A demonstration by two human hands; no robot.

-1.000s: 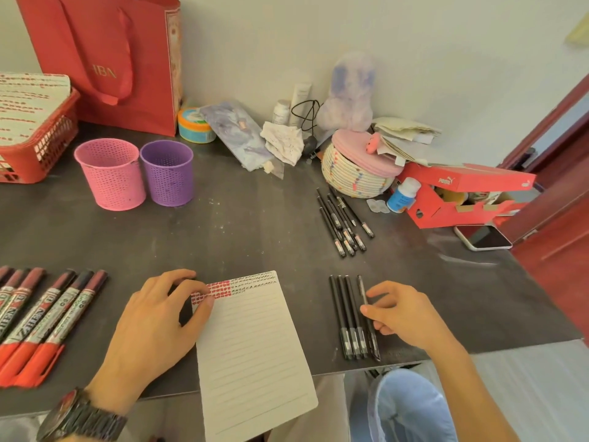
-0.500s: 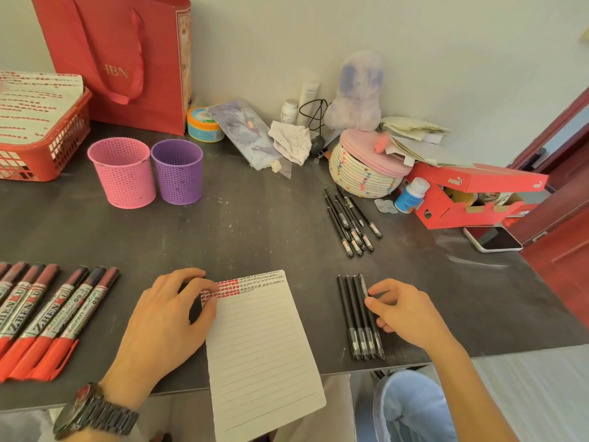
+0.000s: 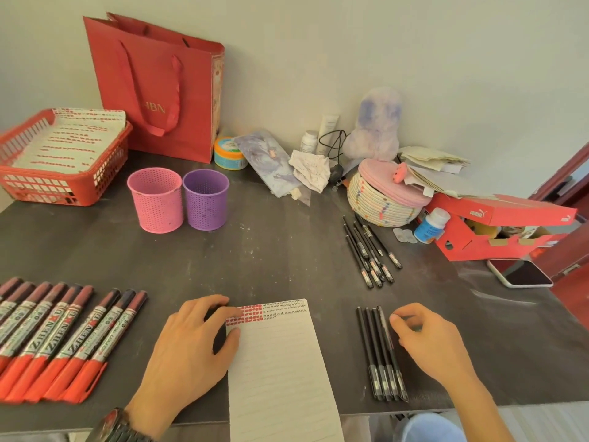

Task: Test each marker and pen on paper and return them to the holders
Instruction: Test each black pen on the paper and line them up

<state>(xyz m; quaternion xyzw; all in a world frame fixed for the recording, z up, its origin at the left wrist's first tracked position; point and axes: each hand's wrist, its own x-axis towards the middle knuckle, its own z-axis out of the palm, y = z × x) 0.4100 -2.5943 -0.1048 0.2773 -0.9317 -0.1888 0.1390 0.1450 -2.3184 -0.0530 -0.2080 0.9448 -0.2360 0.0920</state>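
Grey-black bench (image 3: 271,260) carries everything, and I place it all from the lined paper (image 3: 280,371), which lies in front of me with its near end hanging over the bench edge. Rows of red and black test marks (image 3: 255,314) fill the paper's far end.

My left grip (image 3: 188,349) rests on the paper's far left corner, fingers apart and lightly bent, tips pressing the sheet and clamped on nothing. A dark watch (image 3: 118,425) sits on that wrist.

Just right of the paper lies a row of four black pens (image 3: 374,352), side by side and touching, caps toward me. My right grip (image 3: 427,339) is right of that row, fingers curled, with the index tip and thumb against the rightmost pen (image 3: 387,333). That pen lies flat in the row, and I cannot tell whether I pinch it or only touch it.

Beyond the paper and to its right, a loose bunch of black pens (image 3: 366,250) lies on the bench. Left of the paper, past my left grip, red markers (image 3: 57,339) lie in a row with their dark caps pointing away. Far beyond the paper's left corner stand the pink holder (image 3: 156,202) and purple holder (image 3: 206,200), upright and touching. I cannot see inside them.

Farther left of those is a red basket (image 3: 63,183) of marked sheets. Well right of the paper lies a phone (image 3: 522,272).
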